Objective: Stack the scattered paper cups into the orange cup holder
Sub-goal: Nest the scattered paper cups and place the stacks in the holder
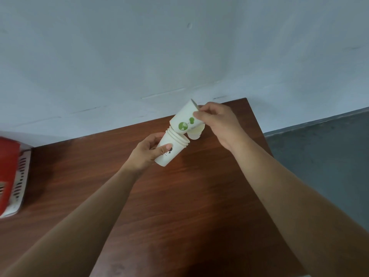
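Forearms stretch out over the brown tabletop (179, 196), where the left hand (147, 151) curls its fingers round a nested stack of paper cups (172, 145). The right hand (217, 124) pinches a green-printed cup (184, 121), tilted just above the stack's rims. They look light, thin-walled and easily crushed, so I'd hold them gently by the sidewall.
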The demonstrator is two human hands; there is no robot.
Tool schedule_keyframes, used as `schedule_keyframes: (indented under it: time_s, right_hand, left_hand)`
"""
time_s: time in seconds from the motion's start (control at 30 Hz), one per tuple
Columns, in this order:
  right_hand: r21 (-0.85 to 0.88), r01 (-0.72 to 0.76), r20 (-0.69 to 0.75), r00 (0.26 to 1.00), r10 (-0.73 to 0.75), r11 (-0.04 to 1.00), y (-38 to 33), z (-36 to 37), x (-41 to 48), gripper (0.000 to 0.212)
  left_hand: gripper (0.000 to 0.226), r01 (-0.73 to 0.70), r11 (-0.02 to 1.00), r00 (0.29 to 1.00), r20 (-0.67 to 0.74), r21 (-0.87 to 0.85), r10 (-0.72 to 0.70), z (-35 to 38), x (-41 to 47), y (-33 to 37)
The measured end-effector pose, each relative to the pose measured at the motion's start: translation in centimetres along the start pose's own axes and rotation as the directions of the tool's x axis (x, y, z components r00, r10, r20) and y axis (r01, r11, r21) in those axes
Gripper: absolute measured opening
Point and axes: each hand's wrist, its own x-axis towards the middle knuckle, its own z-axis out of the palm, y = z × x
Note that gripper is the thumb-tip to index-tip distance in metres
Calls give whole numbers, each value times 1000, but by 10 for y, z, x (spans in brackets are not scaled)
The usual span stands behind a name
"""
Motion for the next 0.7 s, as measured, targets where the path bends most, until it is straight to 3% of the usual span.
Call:
schedule_keyframes:
  time_s: [0.13, 0.23, 0.37, 0.4, 0.47, 0.57, 0.7]
  right_hand:
    - [-11, -65, 106, 992, 66, 998, 7, 4, -1, 25]
    - [-132, -48, 177, 982, 71, 990, 14, 9, -5, 38]
    - [-265, 8, 430, 896, 111, 964, 19, 32, -20, 64]
    - [-270, 27, 430, 898, 96, 963, 20, 35, -20, 64]
    - [-295, 66, 276, 961, 19, 953, 19, 37, -13, 63]
    - [-567, 92, 13, 995, -103, 818, 26, 33, 11, 79]
    - [-804, 119, 107, 993, -54, 583, 57, 35, 34, 88]
  left_hand:
    - [48, -22, 999, 1000, 8, -47, 23, -9, -4, -3]
    - [55, -19, 997, 1000, -13, -78, 18, -16, -8, -6]
    - [56, -17, 995, 1000, -2, -94, 17, -16, -11, -8]
    - [58, -17, 993, 1000, -11, -114, 16, -16, -11, -8]
    - [60, -19, 989, 999, -47, -144, 13, -18, -14, -7]
    - [54, -13, 991, 996, -84, -132, 2, -27, -19, -8]
    - [48, 10, 990, 993, -116, -138, -27, -36, -30, -16]
